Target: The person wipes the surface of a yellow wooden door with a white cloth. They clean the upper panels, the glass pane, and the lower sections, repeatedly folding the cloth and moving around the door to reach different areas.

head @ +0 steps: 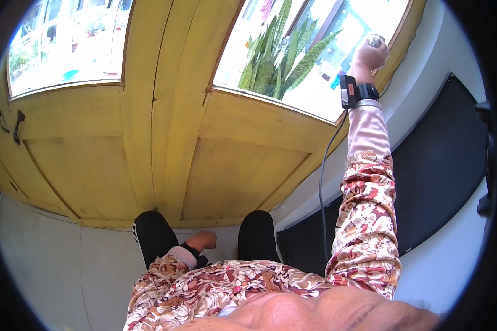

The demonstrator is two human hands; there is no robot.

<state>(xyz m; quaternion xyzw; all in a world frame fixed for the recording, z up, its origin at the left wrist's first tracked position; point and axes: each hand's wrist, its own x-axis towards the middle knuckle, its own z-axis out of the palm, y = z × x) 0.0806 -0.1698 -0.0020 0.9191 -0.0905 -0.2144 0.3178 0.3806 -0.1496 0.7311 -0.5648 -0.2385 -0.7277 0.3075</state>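
Observation:
My right hand (pixel 372 54) is raised along the right edge of a glass pane (pixel 236 78) in a yellow wooden door (pixel 248 140). Its fingers are closed around a small wad of whitish cloth or paper (pixel 375 40), mostly hidden by the fist. On that wrist sit a black band (pixel 367 92) and a small black box (pixel 348 92) with a cable (pixel 324 182) running down. Low by my body, my left hand (pixel 203 239) is near my left knee (pixel 153 236), turned so that its fingers cannot be made out.
A snake plant (pixel 269 62) stands behind the glass. Dark metal pull handles (pixel 19 126) are on the door's left part. To the right, a large black panel (pixel 439 165) lies beside a pale wall (pixel 435 58). Light floor tiles (pixel 54 265) show at lower left.

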